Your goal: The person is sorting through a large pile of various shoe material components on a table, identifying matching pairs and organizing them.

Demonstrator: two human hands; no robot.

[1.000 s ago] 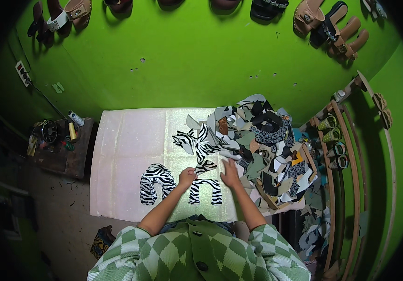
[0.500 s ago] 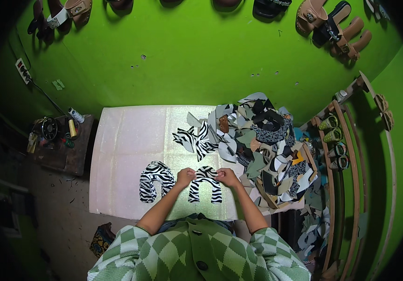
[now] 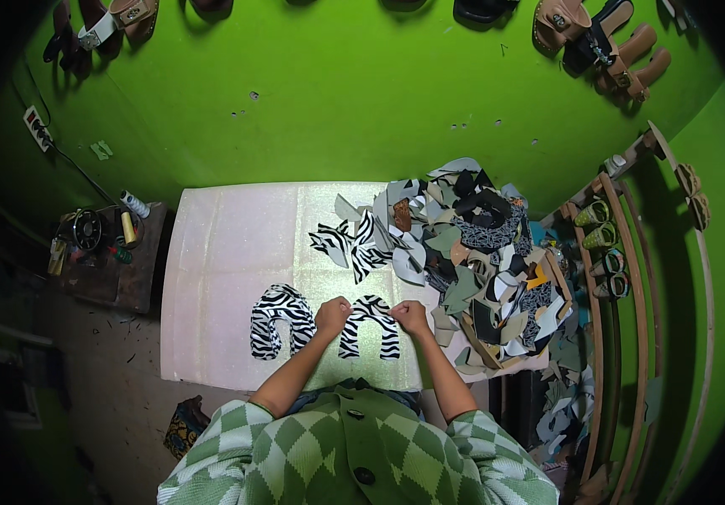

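A U-shaped zebra-print piece lies on the pale shiny sheet covering the table, its two legs toward me. My left hand pinches its left edge near the curve. On the opposite edge, the fingers of my right hand are closed in the same way. Left of my left hand rests a thicker stack of U-shaped zebra-print pieces. Beyond my hands are loose zebra-print scraps with pointed ends.
A big heap of mixed offcuts covers the table's right side. A dark side table with thread spools stands at left. Wooden racks with footwear are at right. Sandals hang along the green wall.
Both hands keep their grip at the two edges of the U-shaped piece, with the fingers curled in a little more. The whole view has shifted slightly; nothing else has plainly moved.
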